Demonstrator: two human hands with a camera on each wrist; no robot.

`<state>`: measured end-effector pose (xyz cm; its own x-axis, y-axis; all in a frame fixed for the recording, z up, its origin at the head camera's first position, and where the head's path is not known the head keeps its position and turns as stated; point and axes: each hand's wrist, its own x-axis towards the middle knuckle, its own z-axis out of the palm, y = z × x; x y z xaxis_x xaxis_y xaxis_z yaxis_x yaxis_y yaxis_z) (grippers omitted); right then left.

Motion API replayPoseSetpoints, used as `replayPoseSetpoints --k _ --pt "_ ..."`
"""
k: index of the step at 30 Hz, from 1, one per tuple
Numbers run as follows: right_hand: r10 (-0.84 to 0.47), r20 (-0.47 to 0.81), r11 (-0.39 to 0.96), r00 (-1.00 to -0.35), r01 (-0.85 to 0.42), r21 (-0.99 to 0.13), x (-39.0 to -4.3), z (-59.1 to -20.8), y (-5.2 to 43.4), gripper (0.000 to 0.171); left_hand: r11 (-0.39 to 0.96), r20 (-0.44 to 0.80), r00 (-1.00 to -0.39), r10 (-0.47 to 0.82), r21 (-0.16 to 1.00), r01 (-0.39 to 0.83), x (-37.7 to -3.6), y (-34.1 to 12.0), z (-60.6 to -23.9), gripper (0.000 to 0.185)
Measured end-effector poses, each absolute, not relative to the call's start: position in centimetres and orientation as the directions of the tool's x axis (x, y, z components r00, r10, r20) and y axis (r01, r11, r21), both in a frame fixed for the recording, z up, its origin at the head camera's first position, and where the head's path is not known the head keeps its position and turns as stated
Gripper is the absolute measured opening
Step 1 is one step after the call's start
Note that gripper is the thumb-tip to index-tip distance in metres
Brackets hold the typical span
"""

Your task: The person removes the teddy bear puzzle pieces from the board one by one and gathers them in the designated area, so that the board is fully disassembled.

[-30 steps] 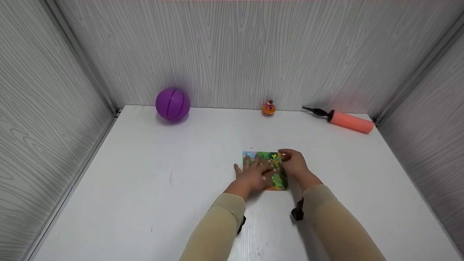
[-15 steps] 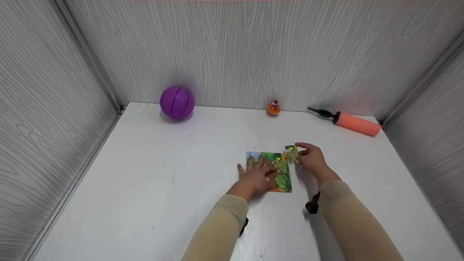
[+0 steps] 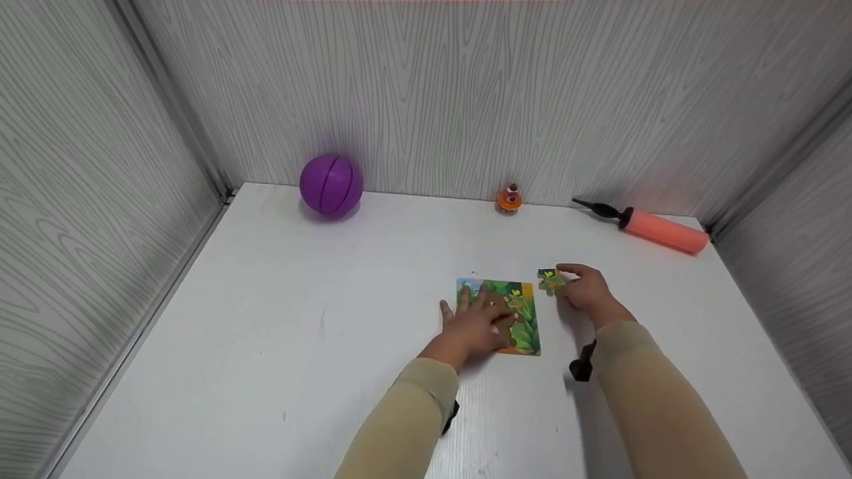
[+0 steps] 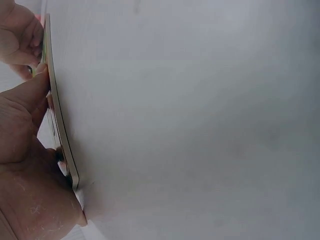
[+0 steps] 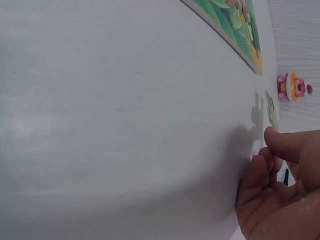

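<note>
A: Log the change. Your right hand [image 3: 589, 293] was over the puzzle [image 3: 516, 313] a second ago; now it sits off the board's right edge with a piece [image 3: 550, 281] out.

B: How is the piece held?

A: Pinched between thumb and fingertips, at the far right corner of the puzzle, just beside it, low over the table [image 3: 299, 346]. Right wrist view shows the piece [image 5: 271, 111] edge-on, just past your fingertips [image 5: 280, 142], a shadow under it. Can't tell if it touches the table.

B: And the left hand?

A: Left hand [image 3: 474, 324] hasn't moved: fingers spread flat, pressing the board down. Left wrist view shows the puzzle [image 4: 61, 135] edge under your thumb.

B: Meaning?

A: My read: one piece is freed and the board stayed put while you pulled. Ball [image 3: 331, 184], small toy [image 3: 509, 197] and pump [image 3: 649, 226] by the back wall are untouched.
</note>
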<state>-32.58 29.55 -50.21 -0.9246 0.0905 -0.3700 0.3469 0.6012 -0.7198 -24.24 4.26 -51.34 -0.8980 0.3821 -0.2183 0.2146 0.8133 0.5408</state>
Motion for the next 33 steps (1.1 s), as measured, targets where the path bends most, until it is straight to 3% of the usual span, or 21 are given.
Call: replayPoseSetpoints --k 16,25,33 --pt "0.047 -0.301 0.783 -0.952 0.222 -0.580 -32.93 -49.65 29.18 0.061 0.805 -0.211 -0.896 0.390 0.550 0.221 -24.41 4.17 -51.52 0.054" --pt "0.077 -0.327 0.772 -0.942 0.264 -0.578 -33.19 -49.86 29.04 0.063 0.812 -0.211 -0.899 0.385 0.541 0.221 -24.42 4.16 -51.72 0.053" --pt "0.131 -0.352 0.714 -0.927 0.334 -0.616 -33.02 -50.11 29.07 0.076 0.802 -0.212 -0.897 0.388 0.557 0.215 -24.21 4.07 -51.67 0.053"
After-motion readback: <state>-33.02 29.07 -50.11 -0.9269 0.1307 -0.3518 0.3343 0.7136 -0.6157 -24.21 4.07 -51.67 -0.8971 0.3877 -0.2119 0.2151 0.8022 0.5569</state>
